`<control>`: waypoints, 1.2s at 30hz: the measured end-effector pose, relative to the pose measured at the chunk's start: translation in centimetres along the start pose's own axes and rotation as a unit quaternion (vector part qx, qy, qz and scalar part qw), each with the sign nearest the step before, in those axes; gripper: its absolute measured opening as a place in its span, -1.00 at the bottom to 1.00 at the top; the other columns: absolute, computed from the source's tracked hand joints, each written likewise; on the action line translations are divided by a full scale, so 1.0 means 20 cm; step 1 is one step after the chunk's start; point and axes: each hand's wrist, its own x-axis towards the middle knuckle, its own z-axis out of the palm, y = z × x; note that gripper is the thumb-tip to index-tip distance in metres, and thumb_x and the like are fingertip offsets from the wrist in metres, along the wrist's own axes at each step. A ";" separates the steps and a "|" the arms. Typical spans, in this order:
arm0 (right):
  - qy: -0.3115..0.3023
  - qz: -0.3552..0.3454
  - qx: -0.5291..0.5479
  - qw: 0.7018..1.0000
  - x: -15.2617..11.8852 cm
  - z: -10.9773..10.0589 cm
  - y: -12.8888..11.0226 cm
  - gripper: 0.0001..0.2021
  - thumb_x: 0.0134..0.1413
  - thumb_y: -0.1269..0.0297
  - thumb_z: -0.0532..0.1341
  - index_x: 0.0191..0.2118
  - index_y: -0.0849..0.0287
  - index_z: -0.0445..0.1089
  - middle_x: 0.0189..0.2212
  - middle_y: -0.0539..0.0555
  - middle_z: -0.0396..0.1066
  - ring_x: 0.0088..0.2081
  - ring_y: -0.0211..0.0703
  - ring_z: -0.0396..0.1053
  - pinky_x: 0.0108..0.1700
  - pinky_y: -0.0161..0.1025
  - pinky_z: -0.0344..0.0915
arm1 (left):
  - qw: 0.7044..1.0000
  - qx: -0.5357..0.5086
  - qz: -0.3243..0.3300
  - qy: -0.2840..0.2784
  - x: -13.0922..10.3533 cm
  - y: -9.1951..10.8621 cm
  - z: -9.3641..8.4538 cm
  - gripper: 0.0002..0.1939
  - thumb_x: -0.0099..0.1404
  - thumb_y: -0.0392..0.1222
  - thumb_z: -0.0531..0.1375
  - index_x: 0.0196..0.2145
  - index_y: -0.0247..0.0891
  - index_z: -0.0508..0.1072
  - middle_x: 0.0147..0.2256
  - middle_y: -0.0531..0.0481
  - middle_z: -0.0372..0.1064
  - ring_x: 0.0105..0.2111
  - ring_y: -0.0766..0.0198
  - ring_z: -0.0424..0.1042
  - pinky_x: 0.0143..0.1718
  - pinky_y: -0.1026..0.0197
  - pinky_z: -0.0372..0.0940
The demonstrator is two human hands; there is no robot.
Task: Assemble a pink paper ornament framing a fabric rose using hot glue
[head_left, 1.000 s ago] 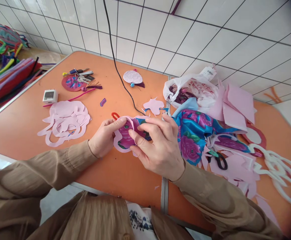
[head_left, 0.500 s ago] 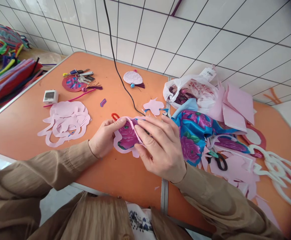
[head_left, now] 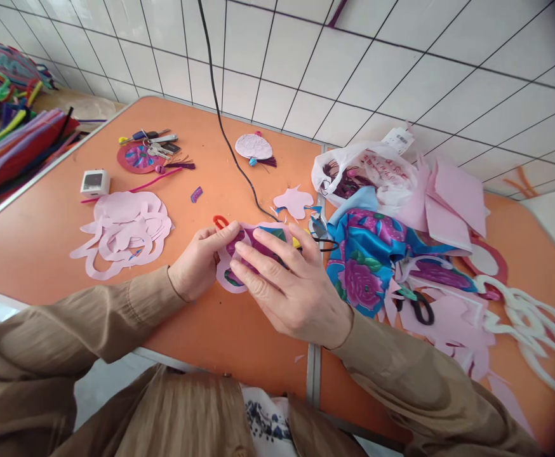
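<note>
Pinching 1 floral piece (head_left: 244,237): left hand (head_left: 198,261) | right hand (head_left: 296,285): grip unclear | 1 white box (head_left: 95,183)

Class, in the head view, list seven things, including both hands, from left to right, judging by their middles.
Bundle of multicoloured fuzzy stems, white cube-shaped device, left hand, pink-edged purple floral fabric piece, right hand, shiny blue floral cloth, folded pink sheets.
</note>
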 end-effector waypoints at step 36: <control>-0.308 0.130 0.044 0.941 -0.14 0.08 0.37 -0.64 0.11 0.64 0.00 -0.08 0.30 0.44 0.10 0.36 0.35 0.13 0.23 0.27 0.05 0.12 0.27 | 0.994 0.056 0.057 -0.080 0.01 0.03 -0.07 -0.61 0.05 0.14 0.44 -0.51 -0.31 0.62 -0.51 -0.05 0.53 -0.49 0.25 0.49 -0.44 0.29 0.39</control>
